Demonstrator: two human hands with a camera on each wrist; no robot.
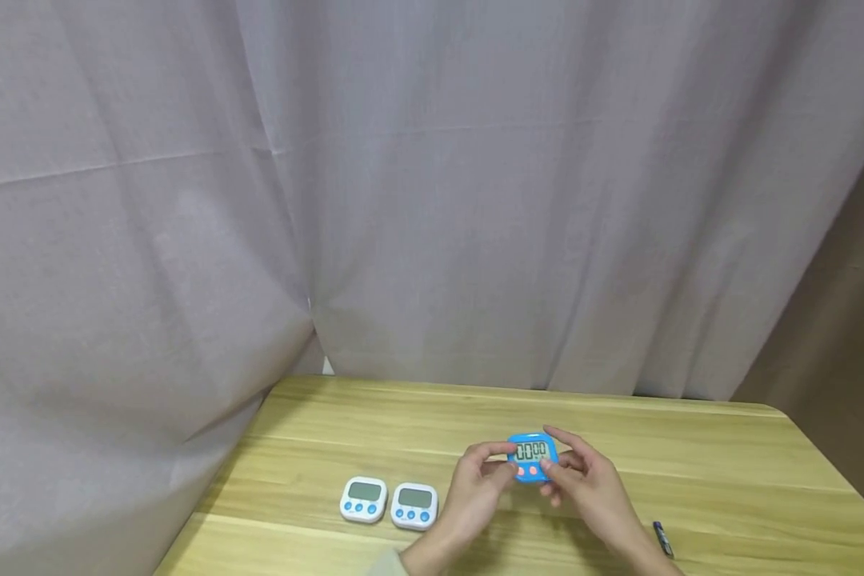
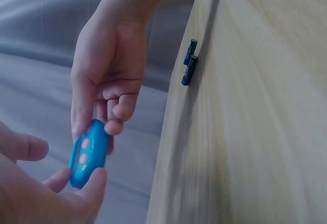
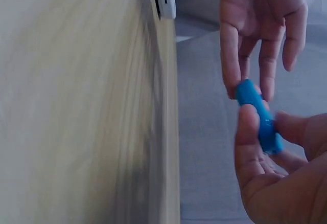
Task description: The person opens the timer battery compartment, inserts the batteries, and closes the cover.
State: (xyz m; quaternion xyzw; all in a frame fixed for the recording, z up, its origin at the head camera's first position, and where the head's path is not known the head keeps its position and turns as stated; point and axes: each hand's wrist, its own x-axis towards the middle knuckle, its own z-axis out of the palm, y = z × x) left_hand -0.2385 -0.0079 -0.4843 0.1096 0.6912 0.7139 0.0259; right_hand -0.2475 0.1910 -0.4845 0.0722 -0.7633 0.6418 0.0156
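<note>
Out in front, over the table, both hands hold a small blue digital timer. Its screen reads zeros, and pink buttons sit below the screen. My left hand pinches the timer's left end with its fingertips. At the right side, my right hand grips it, with the thumb on the front and fingers behind. The left wrist view shows the blue timer edge-on between the two hands. In the right wrist view, the right thumb and fingers close around the near end of the timer.
Two white timers with blue buttons, one left of the other, lie on the wooden table by the left forearm. A dark battery lies near the right forearm; two batteries show in the left wrist view. A grey curtain hangs behind.
</note>
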